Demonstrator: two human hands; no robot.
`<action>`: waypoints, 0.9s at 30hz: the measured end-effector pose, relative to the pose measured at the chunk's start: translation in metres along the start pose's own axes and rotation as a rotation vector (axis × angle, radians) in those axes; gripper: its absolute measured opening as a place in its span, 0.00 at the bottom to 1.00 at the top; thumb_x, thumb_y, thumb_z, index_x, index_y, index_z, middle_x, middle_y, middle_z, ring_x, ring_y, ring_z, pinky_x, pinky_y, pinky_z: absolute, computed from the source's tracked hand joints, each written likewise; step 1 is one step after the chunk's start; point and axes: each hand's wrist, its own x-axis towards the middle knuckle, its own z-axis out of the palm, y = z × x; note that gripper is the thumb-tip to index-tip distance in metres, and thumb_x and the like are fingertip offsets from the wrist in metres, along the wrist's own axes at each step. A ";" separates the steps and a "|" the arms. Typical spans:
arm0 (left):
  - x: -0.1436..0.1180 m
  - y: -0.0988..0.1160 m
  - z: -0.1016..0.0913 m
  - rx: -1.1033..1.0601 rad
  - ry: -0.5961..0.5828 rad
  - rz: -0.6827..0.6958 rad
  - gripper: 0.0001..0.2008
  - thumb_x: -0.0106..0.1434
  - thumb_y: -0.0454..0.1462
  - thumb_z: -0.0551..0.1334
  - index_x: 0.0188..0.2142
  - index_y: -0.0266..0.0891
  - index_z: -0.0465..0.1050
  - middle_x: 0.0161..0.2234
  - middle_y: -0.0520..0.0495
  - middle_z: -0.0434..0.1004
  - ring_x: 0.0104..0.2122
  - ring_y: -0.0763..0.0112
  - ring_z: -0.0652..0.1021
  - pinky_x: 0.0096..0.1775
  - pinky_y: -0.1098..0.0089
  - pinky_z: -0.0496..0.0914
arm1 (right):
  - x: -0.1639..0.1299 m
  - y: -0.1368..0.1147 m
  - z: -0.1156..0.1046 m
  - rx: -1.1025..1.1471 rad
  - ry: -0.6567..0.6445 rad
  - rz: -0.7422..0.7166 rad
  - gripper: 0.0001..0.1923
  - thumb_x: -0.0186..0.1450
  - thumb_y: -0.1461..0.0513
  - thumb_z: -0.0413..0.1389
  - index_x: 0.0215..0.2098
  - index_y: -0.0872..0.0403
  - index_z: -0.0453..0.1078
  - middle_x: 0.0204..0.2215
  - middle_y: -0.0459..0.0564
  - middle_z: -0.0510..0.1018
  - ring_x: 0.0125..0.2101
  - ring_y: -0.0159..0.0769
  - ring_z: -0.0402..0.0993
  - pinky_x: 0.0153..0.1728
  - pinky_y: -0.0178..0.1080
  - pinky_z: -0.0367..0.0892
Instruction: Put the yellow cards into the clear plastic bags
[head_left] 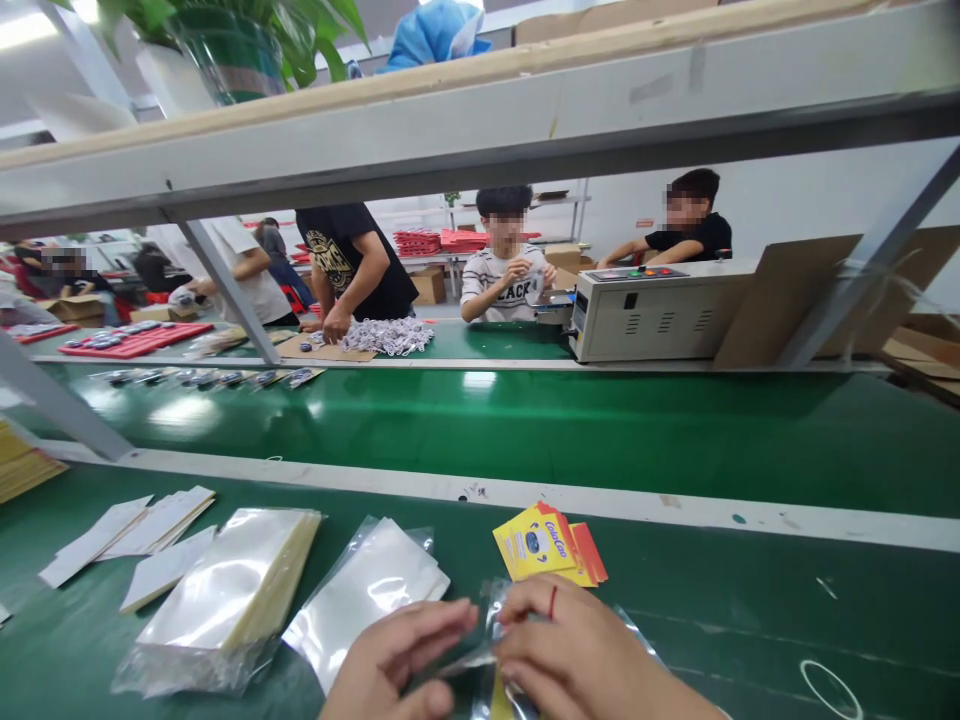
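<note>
My right hand (566, 640), with a thin red band on one finger, curls over a clear plastic bag (491, 610). Something yellow and something dark show through the bag, mostly hidden beneath my fingers. My left hand (405, 655) is to the left of the bag, its fingers stretched and the thumb apart. A flap of the plastic reaches close to that thumb; whether they touch I cannot tell. Just beyond my right hand lie yellow and red printed cards (540, 540). A pile of clear bags (375, 590) lies beside my left hand.
Farther left are a thick stack of clear bags (232, 580) and white cards (157, 525). A green conveyor belt (480, 420) runs across behind a pale rail (375, 488). Beyond it, co-workers sit and stand near a boxy machine (660, 315). A shelf (480, 110) spans overhead.
</note>
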 end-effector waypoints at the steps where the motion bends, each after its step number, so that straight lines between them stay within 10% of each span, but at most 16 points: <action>1: 0.006 -0.004 -0.009 0.084 0.051 0.001 0.28 0.53 0.60 0.61 0.43 0.47 0.81 0.44 0.42 0.84 0.45 0.53 0.82 0.48 0.58 0.75 | -0.002 0.002 0.000 0.098 -0.019 0.138 0.06 0.67 0.61 0.53 0.35 0.51 0.71 0.35 0.48 0.79 0.36 0.36 0.76 0.37 0.37 0.71; 4: 0.030 -0.017 -0.043 0.649 0.337 -0.165 0.27 0.59 0.55 0.53 0.46 0.41 0.78 0.49 0.40 0.81 0.50 0.52 0.78 0.54 0.55 0.69 | -0.005 0.015 -0.001 0.213 -0.081 0.556 0.05 0.63 0.59 0.56 0.33 0.51 0.64 0.31 0.46 0.78 0.32 0.37 0.75 0.32 0.36 0.69; 9: 0.060 -0.032 -0.086 0.779 0.422 -0.318 0.21 0.46 0.49 0.62 0.33 0.35 0.78 0.33 0.34 0.82 0.40 0.40 0.79 0.45 0.48 0.70 | 0.005 0.059 0.013 -0.161 0.093 0.883 0.13 0.61 0.55 0.57 0.36 0.53 0.61 0.38 0.57 0.76 0.40 0.49 0.74 0.38 0.43 0.64; 16: 0.057 -0.030 -0.094 0.667 0.389 -0.250 0.12 0.46 0.49 0.62 0.19 0.45 0.66 0.15 0.56 0.66 0.21 0.62 0.74 0.27 0.65 0.68 | 0.003 0.109 0.022 -0.044 0.193 0.974 0.13 0.54 0.57 0.62 0.29 0.51 0.62 0.29 0.52 0.76 0.31 0.44 0.75 0.29 0.38 0.63; 21: 0.042 -0.030 -0.091 0.214 0.401 -0.311 0.29 0.48 0.53 0.66 0.46 0.39 0.76 0.23 0.53 0.80 0.31 0.62 0.82 0.35 0.68 0.76 | -0.022 0.117 0.007 0.213 0.319 0.956 0.07 0.59 0.57 0.56 0.34 0.50 0.63 0.23 0.41 0.74 0.22 0.35 0.75 0.22 0.34 0.65; 27: 0.031 -0.017 -0.072 -0.083 0.439 -0.388 0.21 0.41 0.54 0.72 0.30 0.42 0.84 0.37 0.46 0.87 0.42 0.53 0.83 0.48 0.60 0.76 | -0.033 0.098 -0.008 0.462 0.470 0.851 0.20 0.58 0.44 0.55 0.37 0.50 0.64 0.23 0.41 0.73 0.16 0.34 0.71 0.16 0.35 0.64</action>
